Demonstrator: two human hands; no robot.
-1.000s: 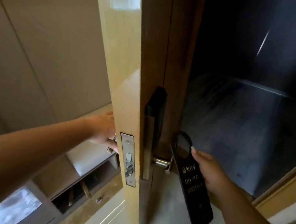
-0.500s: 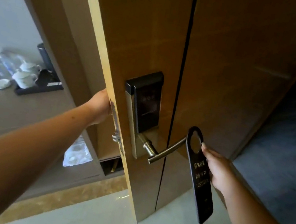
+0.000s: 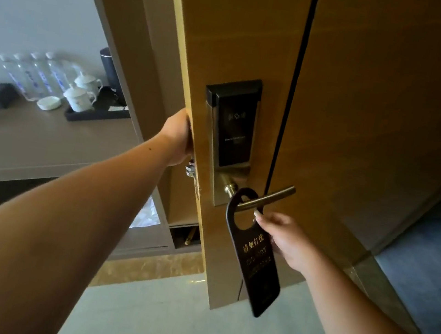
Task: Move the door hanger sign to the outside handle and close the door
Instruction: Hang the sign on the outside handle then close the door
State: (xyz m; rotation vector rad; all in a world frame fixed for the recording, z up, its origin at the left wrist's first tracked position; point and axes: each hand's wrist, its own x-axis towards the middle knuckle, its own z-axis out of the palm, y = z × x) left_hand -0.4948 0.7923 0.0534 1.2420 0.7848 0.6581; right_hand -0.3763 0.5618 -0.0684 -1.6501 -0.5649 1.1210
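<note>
Black sign (image 3: pixel 253 251) is looped over the handle (image 3: pixel 263 199) of the open door (image 3: pixel 368 103), pinched by the right hand (image 3: pixel 285 242); the door's edge is gripped by the left hand (image 3: pixel 179 138); cups (image 3: pixel 80 94) are held in a tray (image 3: pixel 97 115).

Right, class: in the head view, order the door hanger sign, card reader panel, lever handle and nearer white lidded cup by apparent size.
1. door hanger sign
2. card reader panel
3. lever handle
4. white lidded cup, farther away, so unsure
</note>
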